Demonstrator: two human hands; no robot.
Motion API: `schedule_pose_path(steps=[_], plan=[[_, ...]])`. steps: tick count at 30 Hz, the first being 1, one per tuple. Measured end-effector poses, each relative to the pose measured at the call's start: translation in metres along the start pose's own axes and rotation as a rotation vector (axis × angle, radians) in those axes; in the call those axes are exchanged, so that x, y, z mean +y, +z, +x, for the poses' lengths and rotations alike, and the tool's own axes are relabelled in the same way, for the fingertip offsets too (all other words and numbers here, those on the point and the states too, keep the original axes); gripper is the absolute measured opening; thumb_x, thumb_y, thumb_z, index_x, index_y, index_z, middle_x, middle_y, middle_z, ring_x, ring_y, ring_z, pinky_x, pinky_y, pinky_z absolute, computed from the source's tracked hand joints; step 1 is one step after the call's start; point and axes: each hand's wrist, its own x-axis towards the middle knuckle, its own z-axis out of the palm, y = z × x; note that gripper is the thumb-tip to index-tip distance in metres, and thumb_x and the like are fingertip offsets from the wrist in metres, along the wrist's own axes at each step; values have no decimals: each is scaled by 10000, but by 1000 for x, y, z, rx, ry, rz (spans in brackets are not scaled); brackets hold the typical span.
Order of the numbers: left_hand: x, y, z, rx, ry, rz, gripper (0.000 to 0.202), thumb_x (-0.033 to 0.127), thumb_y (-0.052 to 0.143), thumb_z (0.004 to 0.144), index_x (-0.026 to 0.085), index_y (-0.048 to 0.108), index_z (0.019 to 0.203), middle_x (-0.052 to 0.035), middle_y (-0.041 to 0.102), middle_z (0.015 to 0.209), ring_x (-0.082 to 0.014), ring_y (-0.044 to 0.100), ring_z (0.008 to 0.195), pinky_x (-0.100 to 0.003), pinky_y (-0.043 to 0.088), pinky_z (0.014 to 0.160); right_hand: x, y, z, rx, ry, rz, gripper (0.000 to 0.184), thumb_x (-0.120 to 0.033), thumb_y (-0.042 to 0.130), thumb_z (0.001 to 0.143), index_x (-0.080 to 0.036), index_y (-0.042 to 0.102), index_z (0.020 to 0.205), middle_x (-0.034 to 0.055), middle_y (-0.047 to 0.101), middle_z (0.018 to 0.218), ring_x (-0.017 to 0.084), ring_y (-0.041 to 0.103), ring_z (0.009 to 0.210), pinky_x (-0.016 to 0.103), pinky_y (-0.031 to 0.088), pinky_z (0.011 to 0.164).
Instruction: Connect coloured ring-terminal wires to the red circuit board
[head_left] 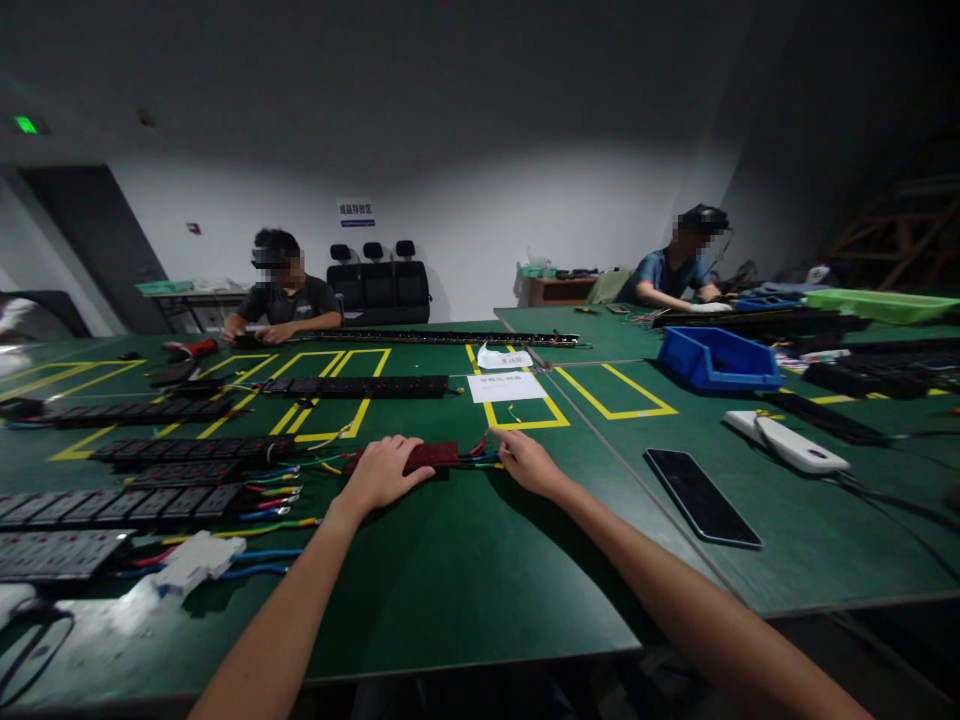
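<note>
A short dark red socket module [444, 456] lies on the green table in front of me. My left hand [384, 474] is wrapped over its left part, with the thumb along the near side. Coloured wires [471, 458], red, blue and green-yellow among them, come out of its right end. At those wire ends is my right hand [529, 463], its fingers closed around the red wire near the index fingertip. The exact pinch is hard to see. More wires leave the module on the left, partly behind my left hand.
Black socket strips [172, 450] with loose wire ends fill the left side. Beyond the module lie a long strip [360, 386] and paper labels [507, 388]. To the right are a phone [701, 497], a white power bank [786, 443] and a blue bin [716, 362]. Two people work across the table.
</note>
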Motion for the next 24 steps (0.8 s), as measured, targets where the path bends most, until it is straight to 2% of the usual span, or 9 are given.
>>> schedule_pose_path(steps=[6, 9, 12, 15, 19, 24], plan=[[0, 1, 0, 8, 2, 4, 681, 714, 406, 955, 186, 599, 1338, -135, 665, 1199, -316, 620, 1061, -445, 461, 931, -1, -4, -3, -37, -15, -9, 565, -167, 411, 980, -273, 458, 1533, 66, 633, 1070, 175, 597, 911, 284, 454, 867], [1, -1, 0, -4, -3, -4, 675, 709, 413, 955, 187, 600, 1340, -134, 664, 1205, -321, 621, 1068, -451, 458, 936, -1, -3, -3, -53, -16, -32, 566, -175, 404, 985, -248, 440, 1545, 78, 633, 1088, 182, 599, 922, 283, 449, 869], [2, -3, 0, -15, -10, 5, 660, 696, 421, 960, 187, 603, 1338, -137, 664, 1206, -321, 622, 1073, -445, 457, 936, 0, -1, -2, -43, 1, -49, 529, -184, 413, 987, -184, 474, 1513, 110, 644, 1141, 199, 610, 948, 294, 453, 868], [4, -5, 0, -24, -13, 8, 653, 690, 423, 962, 187, 598, 1341, -135, 662, 1209, -318, 623, 1072, -440, 456, 934, -1, 1, -1, -26, 25, -55, 469, -191, 428, 986, -173, 536, 1442, 117, 656, 1175, 211, 622, 990, 302, 459, 885], [4, -6, 0, -27, -15, 3, 656, 693, 422, 960, 189, 595, 1343, -130, 664, 1208, -316, 622, 1071, -433, 453, 934, -3, 0, 1, -25, 37, -64, 428, -172, 453, 964, -146, 601, 1365, 120, 681, 1131, 225, 636, 1021, 315, 467, 912], [3, -4, 0, -19, -12, -1, 667, 703, 416, 959, 191, 599, 1345, -134, 665, 1210, -317, 623, 1071, -437, 456, 933, -6, -5, 2, -66, 38, -88, 435, -160, 454, 962, -112, 622, 1360, 131, 695, 1090, 226, 649, 994, 305, 474, 899]])
